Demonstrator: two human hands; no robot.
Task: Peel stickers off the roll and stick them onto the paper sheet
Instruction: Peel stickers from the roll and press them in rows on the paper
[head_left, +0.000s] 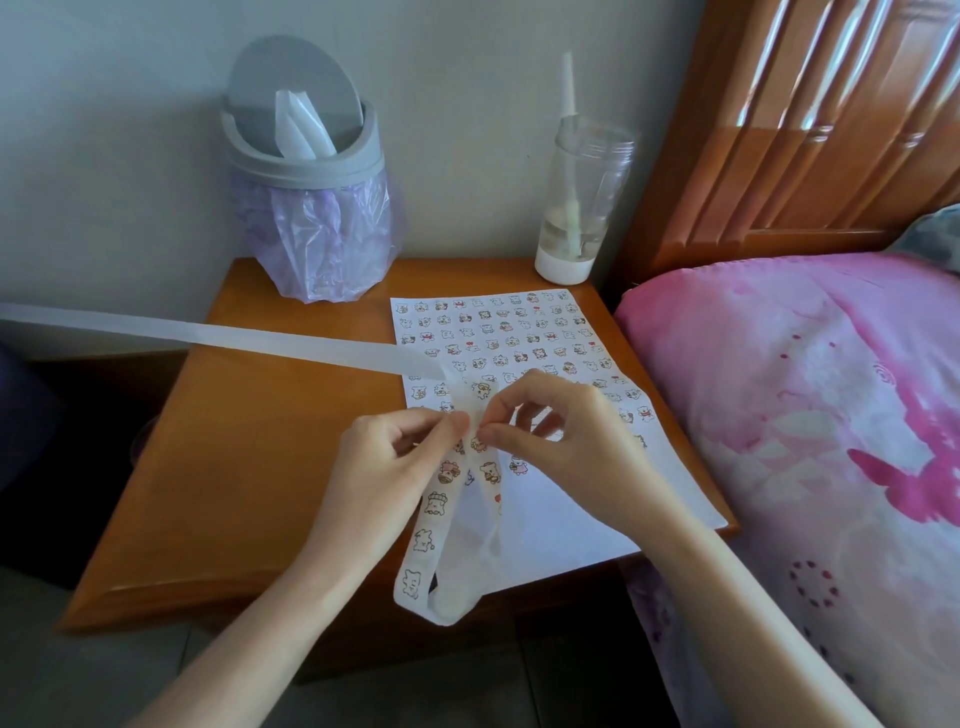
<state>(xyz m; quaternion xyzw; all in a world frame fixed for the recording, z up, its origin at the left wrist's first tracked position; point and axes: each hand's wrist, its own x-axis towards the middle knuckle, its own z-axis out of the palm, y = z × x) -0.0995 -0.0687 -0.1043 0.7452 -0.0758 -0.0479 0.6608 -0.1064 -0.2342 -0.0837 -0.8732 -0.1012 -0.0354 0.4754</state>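
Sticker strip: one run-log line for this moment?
left hand: pinches sticker strip | right hand: pinches same strip | paper sheet: far rows stickered, near end bare

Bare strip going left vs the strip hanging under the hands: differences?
The bare strip carries no stickers; the sticker strip shows cartoon stickers along it. The bare strip stretches nearly straight to the left frame edge; the sticker strip droops in a loop past the nightstand's front edge. Both are pale ribbons of like width, meeting where the left hand and right hand pinch.
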